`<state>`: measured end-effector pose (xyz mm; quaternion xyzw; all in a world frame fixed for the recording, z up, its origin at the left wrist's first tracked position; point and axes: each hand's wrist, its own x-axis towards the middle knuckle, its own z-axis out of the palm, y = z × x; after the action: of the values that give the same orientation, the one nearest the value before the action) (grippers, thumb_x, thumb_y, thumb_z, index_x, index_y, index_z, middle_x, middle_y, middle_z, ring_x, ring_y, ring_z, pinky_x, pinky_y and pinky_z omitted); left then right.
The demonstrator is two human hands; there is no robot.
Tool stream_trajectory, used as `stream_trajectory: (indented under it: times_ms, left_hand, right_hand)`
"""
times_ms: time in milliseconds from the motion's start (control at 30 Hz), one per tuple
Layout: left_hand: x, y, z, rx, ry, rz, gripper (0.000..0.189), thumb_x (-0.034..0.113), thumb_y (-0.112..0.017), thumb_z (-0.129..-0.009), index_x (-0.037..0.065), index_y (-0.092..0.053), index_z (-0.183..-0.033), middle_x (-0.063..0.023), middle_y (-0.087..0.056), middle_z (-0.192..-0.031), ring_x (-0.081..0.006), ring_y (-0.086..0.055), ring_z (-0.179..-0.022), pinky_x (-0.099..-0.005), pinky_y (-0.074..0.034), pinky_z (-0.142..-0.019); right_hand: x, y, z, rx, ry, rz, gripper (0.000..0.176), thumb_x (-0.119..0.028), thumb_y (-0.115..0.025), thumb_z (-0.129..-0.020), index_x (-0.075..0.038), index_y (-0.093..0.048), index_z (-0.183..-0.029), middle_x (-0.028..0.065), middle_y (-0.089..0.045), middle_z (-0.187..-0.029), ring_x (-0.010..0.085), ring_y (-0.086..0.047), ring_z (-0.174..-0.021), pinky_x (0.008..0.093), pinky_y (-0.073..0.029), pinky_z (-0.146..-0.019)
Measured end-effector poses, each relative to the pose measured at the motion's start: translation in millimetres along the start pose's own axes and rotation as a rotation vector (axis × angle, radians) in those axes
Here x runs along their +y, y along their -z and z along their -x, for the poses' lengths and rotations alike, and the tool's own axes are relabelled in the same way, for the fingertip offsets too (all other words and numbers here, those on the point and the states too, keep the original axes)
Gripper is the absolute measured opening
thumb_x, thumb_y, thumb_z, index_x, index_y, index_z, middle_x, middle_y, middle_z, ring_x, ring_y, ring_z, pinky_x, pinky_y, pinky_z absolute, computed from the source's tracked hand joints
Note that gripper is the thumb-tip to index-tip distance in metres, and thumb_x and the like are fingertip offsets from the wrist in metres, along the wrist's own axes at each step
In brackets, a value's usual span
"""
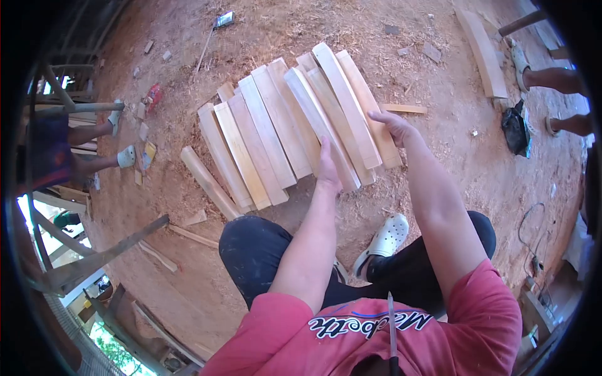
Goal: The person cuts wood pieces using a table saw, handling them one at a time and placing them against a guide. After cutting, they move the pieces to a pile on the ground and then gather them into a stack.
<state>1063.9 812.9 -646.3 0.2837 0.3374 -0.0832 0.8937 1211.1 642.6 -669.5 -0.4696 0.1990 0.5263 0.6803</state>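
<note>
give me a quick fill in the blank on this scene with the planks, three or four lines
1. The left hand and the right hand both touch a row of pale ____ slats lying on the ground.
2. The person's shirt is ____.
3. The shoe seen between the person's arms is ____.
Missing words: wooden; red; white.

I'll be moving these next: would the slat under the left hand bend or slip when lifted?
Probably stiff: the slat under the left hand looks thick. Likely fairly light, being narrow pale wood. It might slide, since it overlaps neighbouring slats.
</note>
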Motion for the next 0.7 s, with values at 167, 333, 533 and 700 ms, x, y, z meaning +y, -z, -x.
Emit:
stream_trajectory:
  times_ms: [167, 333, 533, 700]
  left_hand:
    - [-6.8, -13.0, 14.6, 0.008, -0.036, 0.027, 0.085, 0.070, -0.031, -0.095, 0.005, -0.030, -0.150, -0.0157, -0.040, -0.149, -0.0305, -0.041, -0.136, -0.0446, -0.034, -0.112]
    - [-16.1, -13.3, -8.2, 0.008, -0.122, -0.029, 0.085, 0.072, -0.032, -0.094, 0.006, -0.034, -0.148, -0.0158, -0.043, -0.146, -0.0297, -0.043, -0.135, -0.0443, -0.035, -0.112]
    - [12.3, 14.1, -52.5, 0.043, -0.129, -0.240, 0.075, 0.060, -0.028, -0.101, 0.001, -0.032, -0.147, -0.0192, -0.043, -0.146, -0.0314, -0.045, -0.133, -0.0434, -0.035, -0.112]
    - [23.8, 0.0, -40.7, 0.054, -0.154, 0.046, 0.070, 0.055, -0.028, -0.102, 0.002, -0.033, -0.147, -0.0183, -0.043, -0.145, -0.0325, -0.042, -0.134, -0.0458, -0.034, -0.112]
  right_hand:
    - [-4.9, 13.8, 6.7, -0.018, -0.061, 0.108, 0.082, -0.055, -0.075, -0.079, -0.007, -0.047, -0.139, 0.0150, -0.060, -0.130, 0.0271, -0.061, -0.116, 0.0435, -0.049, -0.101]
    - [-1.3, 10.9, 7.1, 0.086, -0.067, 0.032, 0.076, -0.060, -0.068, -0.083, -0.006, -0.054, -0.134, 0.0158, -0.062, -0.128, 0.0249, -0.063, -0.113, 0.0415, -0.050, -0.098]
    - [-23.7, -9.6, -13.5, -0.044, 0.091, -0.076, 0.066, -0.058, -0.047, -0.097, -0.004, -0.052, -0.135, 0.0171, -0.062, -0.125, 0.0259, -0.064, -0.109, 0.0417, -0.050, -0.098]
    - [-23.9, -10.4, -21.9, -0.041, 0.092, -0.198, 0.055, -0.045, -0.040, -0.103, -0.002, -0.052, -0.134, 0.0170, -0.063, -0.125, 0.0274, -0.064, -0.109, 0.0401, -0.050, -0.099]
